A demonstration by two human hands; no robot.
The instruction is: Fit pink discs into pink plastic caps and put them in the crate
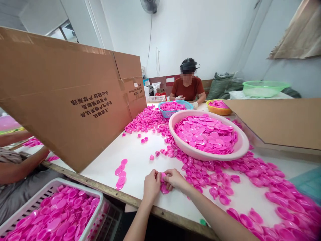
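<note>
To the left of the hands, at the edge of the desk [140, 150], a white basket [77, 186] is filled with pink parts. Beyond it, a cardboard panel [57, 83] is stood upright. Nearer the hands, a short row of flat discs [122, 180] is laid out, partly overlapped. The left hand [151, 184] is curled, its fingertips closed at the near-left edge of a pink piece [164, 188]. The piece is held between the hands, low over the desk; whether one part or two are gripped cannot be told. By the right hand [174, 179], the piece is pinched from the opposite side, thumb and fingers drawn together. For good control, the piece should be steadied by the left hand, and pressure applied evenly by the right. To the right, cup-shaped parts [193, 169] are scattered; ahead, a pale basin [242, 147] is heaped with discs.
</note>
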